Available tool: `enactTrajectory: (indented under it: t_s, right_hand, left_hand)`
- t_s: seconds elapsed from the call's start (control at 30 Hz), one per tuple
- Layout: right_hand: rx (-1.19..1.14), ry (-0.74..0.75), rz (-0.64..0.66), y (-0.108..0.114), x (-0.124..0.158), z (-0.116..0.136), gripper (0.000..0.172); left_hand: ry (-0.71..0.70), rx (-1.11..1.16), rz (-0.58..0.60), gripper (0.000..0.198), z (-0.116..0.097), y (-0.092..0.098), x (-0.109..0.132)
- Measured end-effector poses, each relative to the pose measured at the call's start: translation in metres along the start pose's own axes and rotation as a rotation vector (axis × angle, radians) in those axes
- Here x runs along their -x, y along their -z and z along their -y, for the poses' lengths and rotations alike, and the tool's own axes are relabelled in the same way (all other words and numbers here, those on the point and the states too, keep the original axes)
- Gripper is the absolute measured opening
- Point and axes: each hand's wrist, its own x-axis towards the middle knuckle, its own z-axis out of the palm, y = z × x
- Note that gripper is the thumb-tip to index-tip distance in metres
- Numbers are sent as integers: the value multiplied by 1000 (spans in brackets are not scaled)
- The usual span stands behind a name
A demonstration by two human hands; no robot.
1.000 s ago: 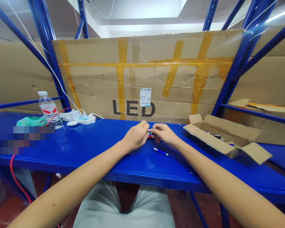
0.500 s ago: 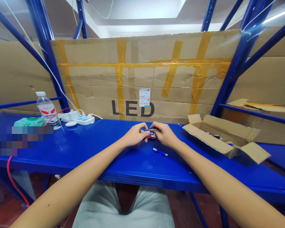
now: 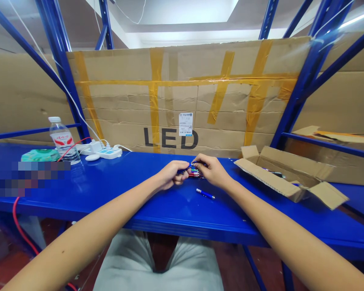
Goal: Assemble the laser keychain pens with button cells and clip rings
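A slim blue pen (image 3: 185, 169) spans both hands just above the table. My left hand (image 3: 172, 174) is closed round its left part, the thumb lying along the top. At the other end, my right hand (image 3: 211, 169) pinches it between thumb and fingers; that tip is partly hidden. Behind and below the fingers lie several red, green and silver pens (image 3: 194, 173), largely covered by the hands. A short blue pen-like piece with silver ends (image 3: 205, 194) rests on the blue table (image 3: 115, 190), nearer to me.
An open cardboard box (image 3: 267, 180) with a few items inside stands at the right. On the left are a water bottle (image 3: 65, 141), a green packet (image 3: 39, 155) and a white power strip (image 3: 109, 152). A large cardboard panel (image 3: 124, 109) closes off the back.
My left hand has turned and now wraps the blue pen, whose length shows between the hands. My right hand has stayed nearly in place. The short blue piece lies as before.
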Motion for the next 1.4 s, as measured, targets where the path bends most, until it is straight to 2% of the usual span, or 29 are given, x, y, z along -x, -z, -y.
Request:
enactTrajectory:
  t_s: [0.13,0.3,0.47,0.6,0.83,0.93,1.03,1.13,1.4]
  right_hand:
    - [-13,-19,0,-1,1,3,13]
    - [-46,-52,-15,-5,2,6,14]
    - [-152,-146,-1,-6,2,11,15]
    - [-242,-227,55,-5,2,14,14]
    - [-401,-347,125,-4,0,13,18]
    - [-456,-405,151,-5,0,11,21]
    - [-491,-453,170,-8,0,12,22]
    - [-463,-450,123,-11,-2,12,22]
    - [-372,-358,116,-13,-5,6,19]
  left_hand:
    - [-46,72,82,24,5,-2,-1]
    - [-215,-102,3,29,11,-5,-4]
    - [-440,-577,-141,38,9,-6,-2]
    - [-582,-945,-213,33,5,-6,3]
    - [-590,-1566,-256,27,5,-3,7]
    - [-586,-1754,-210,23,3,-1,5]
    - [-586,-1832,-181,20,3,-1,2]
    - [-549,-1840,-226,22,3,-1,0]
    - [-538,-1688,-294,20,2,-5,3]
